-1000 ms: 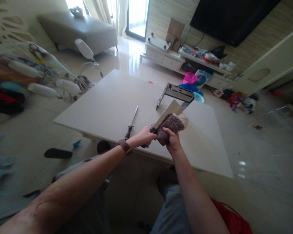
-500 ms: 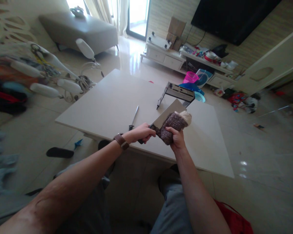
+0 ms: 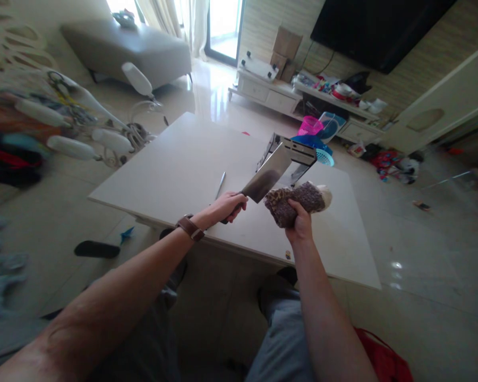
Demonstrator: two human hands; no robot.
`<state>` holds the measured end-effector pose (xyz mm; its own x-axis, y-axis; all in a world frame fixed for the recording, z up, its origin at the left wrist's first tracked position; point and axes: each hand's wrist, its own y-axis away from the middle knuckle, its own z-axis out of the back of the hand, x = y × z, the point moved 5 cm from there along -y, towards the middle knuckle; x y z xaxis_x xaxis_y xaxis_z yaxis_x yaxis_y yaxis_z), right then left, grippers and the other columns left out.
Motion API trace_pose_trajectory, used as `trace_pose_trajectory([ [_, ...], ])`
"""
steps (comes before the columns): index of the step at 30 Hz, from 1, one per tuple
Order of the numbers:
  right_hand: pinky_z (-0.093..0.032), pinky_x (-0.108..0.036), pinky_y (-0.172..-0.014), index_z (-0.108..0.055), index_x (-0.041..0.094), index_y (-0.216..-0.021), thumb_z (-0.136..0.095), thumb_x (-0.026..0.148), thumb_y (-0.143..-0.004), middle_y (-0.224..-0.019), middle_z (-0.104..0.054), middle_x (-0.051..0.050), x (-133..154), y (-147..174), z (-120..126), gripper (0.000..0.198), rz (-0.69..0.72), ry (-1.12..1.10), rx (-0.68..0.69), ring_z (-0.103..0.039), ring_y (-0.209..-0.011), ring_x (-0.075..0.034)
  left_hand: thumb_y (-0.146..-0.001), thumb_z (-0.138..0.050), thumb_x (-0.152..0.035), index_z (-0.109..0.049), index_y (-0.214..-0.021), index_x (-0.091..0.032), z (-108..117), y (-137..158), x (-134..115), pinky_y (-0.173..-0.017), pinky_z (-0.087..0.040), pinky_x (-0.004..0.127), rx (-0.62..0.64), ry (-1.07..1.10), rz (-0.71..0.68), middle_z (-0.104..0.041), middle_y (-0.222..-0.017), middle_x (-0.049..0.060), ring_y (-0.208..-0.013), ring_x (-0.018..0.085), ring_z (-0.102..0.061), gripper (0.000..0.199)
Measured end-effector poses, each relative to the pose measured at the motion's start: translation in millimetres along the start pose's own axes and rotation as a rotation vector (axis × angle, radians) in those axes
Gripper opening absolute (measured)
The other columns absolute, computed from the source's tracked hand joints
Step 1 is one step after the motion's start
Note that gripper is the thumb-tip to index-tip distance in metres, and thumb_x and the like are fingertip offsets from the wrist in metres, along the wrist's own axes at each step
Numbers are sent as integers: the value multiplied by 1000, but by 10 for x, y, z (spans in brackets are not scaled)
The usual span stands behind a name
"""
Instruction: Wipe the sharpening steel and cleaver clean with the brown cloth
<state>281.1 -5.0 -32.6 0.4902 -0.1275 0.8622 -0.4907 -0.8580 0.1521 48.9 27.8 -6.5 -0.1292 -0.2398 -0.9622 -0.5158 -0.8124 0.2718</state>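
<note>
My left hand [image 3: 229,205] grips the dark handle of a broad cleaver [image 3: 267,174], whose blade points up and away toward a black knife rack [image 3: 293,150] on the table. To its right, my right hand [image 3: 300,222] holds a brown leopard-patterned cloth [image 3: 297,199] with a pale end. Blade and cloth are apart, both held over the pale table [image 3: 183,170] near its front edge. A sharpening steel [image 3: 220,185] lies on the table just behind my left hand.
A grey sofa [image 3: 127,48] stands at the back left, a low TV cabinet [image 3: 298,101] with clutter at the back. Pink and blue baskets [image 3: 316,135] sit behind the table. A drying rack with clothes [image 3: 56,122] stands at left. Glossy tiled floor surrounds the table.
The cloth was against the cleaver blade; now the hands have separated. The cleaver has swung up and away toward the rack, and the cloth has moved to the right.
</note>
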Motion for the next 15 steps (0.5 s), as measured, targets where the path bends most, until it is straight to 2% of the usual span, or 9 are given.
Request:
trace_pose_trajectory([
  [3,-61,-41,-89,-69,16,-109,-83,19,-61,-105,-76,-5,27,81,-81,50,-26,9,-11,-72,-96,-22,-94,-33,-36,-51,-75,-18,-36,-93,38,-42,-33,22,-16,-8,-81,-44,-53,-3,-41,9,-41,32],
  [8,-60,-36,-89,-69,16,-108,-80,21,-63,-103,-75,-3,78,188,-214,47,-9,0,3,-70,-97,-20,-98,-40,-47,-49,-82,-19,-153,-76,-21,-58,-39,24,-44,-257,-306,-48,-68,-2,-61,12,-46,34],
  [12,-60,-35,-87,-69,18,-106,-75,23,-68,-100,-74,-2,91,247,-285,39,-44,-35,62,-69,-95,-19,-99,-44,-44,-55,-95,-20,-243,44,-110,-66,-37,27,-129,-536,-363,-56,-79,1,-72,15,-51,27],
  [15,-60,-32,-82,-70,18,-98,-72,24,-69,-93,-74,-2,94,278,-306,29,-83,-61,82,-69,-89,-18,-100,-45,-44,-57,-101,-19,-306,89,-117,-70,-38,27,-160,-654,-349,-62,-86,4,-78,18,-55,28],
])
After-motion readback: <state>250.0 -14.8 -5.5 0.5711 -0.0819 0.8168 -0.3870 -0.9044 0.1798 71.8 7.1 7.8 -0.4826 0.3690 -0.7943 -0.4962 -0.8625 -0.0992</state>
